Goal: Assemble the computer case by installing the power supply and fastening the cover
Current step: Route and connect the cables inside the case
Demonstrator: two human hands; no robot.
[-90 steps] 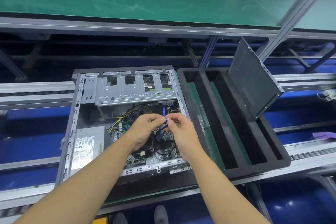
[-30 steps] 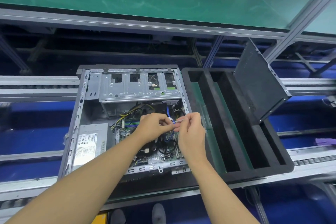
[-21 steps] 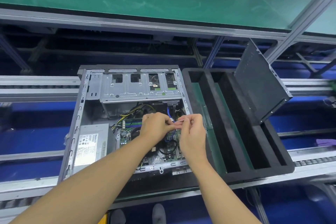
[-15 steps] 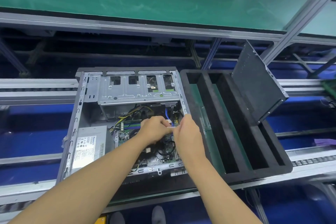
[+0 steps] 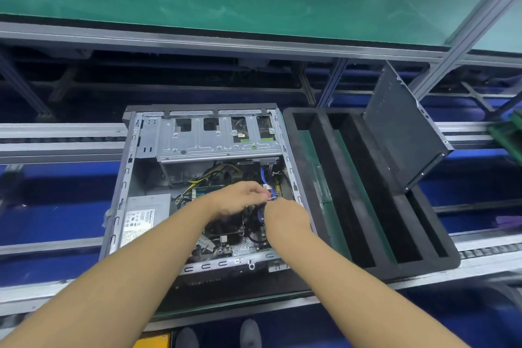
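Left grip [image 5: 240, 198] and right grip [image 5: 285, 217] pinch one white piece [image 5: 270, 199]; computer case [image 5: 123, 185] open.

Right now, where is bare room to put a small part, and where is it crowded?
Free: the bare case floor between the drive cage and the power supply; the empty slots of the foam tray, left of the leaning cover. Crowded: the cables where the left hand and right hand pinch.

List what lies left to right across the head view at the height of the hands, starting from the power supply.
In order: power supply → left hand → small white piece pinched between both hands → right hand → cover panel, leaning in the black foam tray.
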